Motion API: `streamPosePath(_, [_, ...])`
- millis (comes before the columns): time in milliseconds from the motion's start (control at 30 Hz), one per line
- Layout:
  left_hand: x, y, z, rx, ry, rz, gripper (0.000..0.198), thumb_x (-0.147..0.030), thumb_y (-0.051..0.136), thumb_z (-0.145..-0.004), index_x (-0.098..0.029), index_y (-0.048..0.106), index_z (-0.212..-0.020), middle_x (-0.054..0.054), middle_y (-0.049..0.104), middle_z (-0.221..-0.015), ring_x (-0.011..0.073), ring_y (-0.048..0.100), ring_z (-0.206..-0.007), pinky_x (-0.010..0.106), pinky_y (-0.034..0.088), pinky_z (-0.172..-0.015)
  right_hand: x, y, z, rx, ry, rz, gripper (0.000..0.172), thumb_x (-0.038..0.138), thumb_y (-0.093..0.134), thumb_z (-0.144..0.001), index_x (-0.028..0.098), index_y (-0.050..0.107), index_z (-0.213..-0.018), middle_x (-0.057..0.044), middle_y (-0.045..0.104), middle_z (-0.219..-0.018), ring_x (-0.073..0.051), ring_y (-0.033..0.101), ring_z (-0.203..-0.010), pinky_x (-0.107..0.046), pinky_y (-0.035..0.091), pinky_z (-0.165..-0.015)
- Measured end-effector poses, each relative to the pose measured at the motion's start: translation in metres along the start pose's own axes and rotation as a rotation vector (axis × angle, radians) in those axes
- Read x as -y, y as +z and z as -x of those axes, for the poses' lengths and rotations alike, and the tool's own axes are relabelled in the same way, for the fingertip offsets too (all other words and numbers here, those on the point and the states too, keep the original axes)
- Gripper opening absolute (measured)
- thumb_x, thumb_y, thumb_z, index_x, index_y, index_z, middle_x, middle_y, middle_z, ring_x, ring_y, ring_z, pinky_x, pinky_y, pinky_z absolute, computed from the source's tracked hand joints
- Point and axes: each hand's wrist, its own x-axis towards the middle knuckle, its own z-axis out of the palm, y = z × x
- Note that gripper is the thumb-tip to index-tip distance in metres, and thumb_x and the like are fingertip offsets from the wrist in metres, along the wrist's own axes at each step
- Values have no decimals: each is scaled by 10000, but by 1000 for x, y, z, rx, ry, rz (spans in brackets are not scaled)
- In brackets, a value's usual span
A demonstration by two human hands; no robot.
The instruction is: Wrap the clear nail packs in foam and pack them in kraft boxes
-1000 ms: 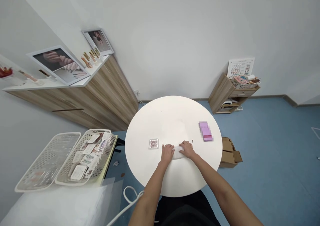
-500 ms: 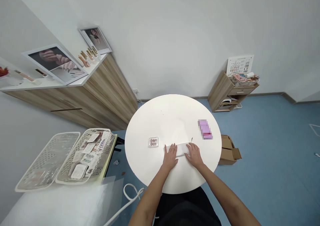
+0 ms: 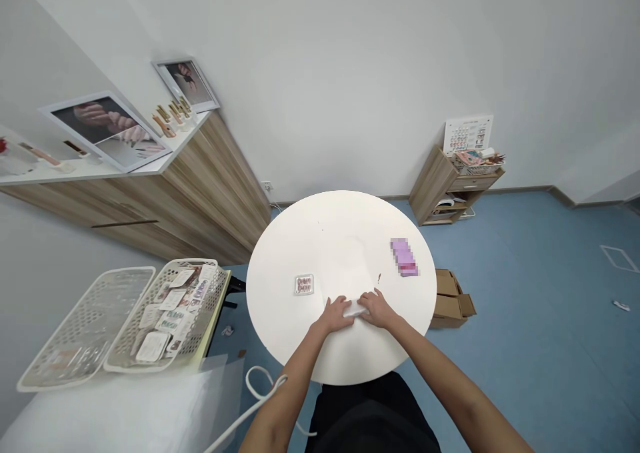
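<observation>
On the round white table (image 3: 340,239) my left hand (image 3: 334,314) and my right hand (image 3: 376,308) are close together, fingers curled around a small white packet (image 3: 355,308) near the front edge. Only a little of the packet shows between them. A small clear case with dark red nail tips (image 3: 304,284) lies to the left of my left hand. A tiny dark thin tool (image 3: 379,278) lies just beyond my right hand. A pink blurred flat object (image 3: 403,257) sits further right.
Two white perforated baskets (image 3: 125,319) stand at the left, one holding several nail-tip packs. A wooden cabinet (image 3: 200,186) with framed pictures lines the left wall. Cardboard boxes (image 3: 450,294) lie on the blue floor beside the table. A small wooden shelf (image 3: 445,186) stands at the back right.
My hands lay flat and apart on the white packet half a second ago. Now they have drawn together and closed around it, covering most of it.
</observation>
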Motion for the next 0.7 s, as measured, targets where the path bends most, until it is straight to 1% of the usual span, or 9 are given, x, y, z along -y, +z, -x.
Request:
streamPosePath(67, [2,-8,-3,-53,-12,45,395,-388,612,-768,-228,671,-1125,94,624,-1218,267,595,-1102,457,390,-1031,-1,-12,-10,76,32,-51,208,286,608,-828,218,685,-1010,-80,659,-1094,-239,604,-1008,-465,338,-1022])
streamPosePath(167, [7,-15,-10,-183,-44,52,262,-356,571,-811,-235,701,-1004,56,684,-1033,243,623,-998,425,404,-1008,-1,-27,-29,106,94,-106,165,274,595,-843,225,687,-971,-48,694,-990,-214,628,-913,-363,402,-893])
streamPosePath(233, [9,-16,-14,-248,-87,35,290,-313,515,-857,-236,659,-1097,56,690,-1058,249,610,-1041,481,334,-1074,-2,-32,-42,64,137,-121,181,273,578,-860,231,667,-1011,-30,706,-941,-205,630,-881,-323,404,-838])
streamPosePath(333, [11,-11,-16,-357,-134,-90,459,-190,481,-844,-206,524,-1300,101,618,-1255,272,527,-1212,543,241,-1129,-5,-30,-58,7,171,-98,206,268,573,-872,225,644,-1060,-39,699,-998,-206,617,-934,-304,394,-831])
streamPosePath(400, [10,-2,-15,-427,-98,-238,568,-124,475,-803,-175,453,-1369,135,503,-1406,290,396,-1352,556,194,-1150,-9,-24,-68,-12,182,-65,212,253,569,-874,214,641,-1070,-58,674,-1072,-212,593,-999,-306,390,-851])
streamPosePath(467, [9,11,-14,-436,4,-357,611,-113,464,-796,-159,413,-1403,138,377,-1513,289,261,-1436,554,142,-1170,-12,-16,-76,-21,192,-42,213,237,557,-877,205,639,-1071,-74,646,-1114,-218,569,-1037,-309,393,-858])
streamPosePath(533, [8,27,-12,-395,80,-414,601,-148,446,-825,-162,393,-1423,126,343,-1539,271,234,-1451,542,124,-1179,-15,-8,-79,-38,192,-35,209,229,548,-877,197,636,-1064,-82,627,-1123,-223,551,-1046,-314,397,-866])
streamPosePath(600, [9,42,-10,-370,66,-432,617,-182,421,-849,-172,340,-1461,123,335,-1546,269,245,-1448,560,120,-1173,-18,0,-77,-103,201,-34,226,247,552,-875,195,623,-1083,-90,610,-1141,-236,530,-1065,-332,389,-900])
streamPosePath(700, [10,57,-9,-372,17,-439,684,-205,401,-857,-179,217,-1516,124,279,-1571,282,215,-1457,608,88,-1159,-20,12,-62,-295,369,-50,361,335,561,-875,180,557,-1200,-121,562,-1226,-276,481,-1135,-373,365,-953])
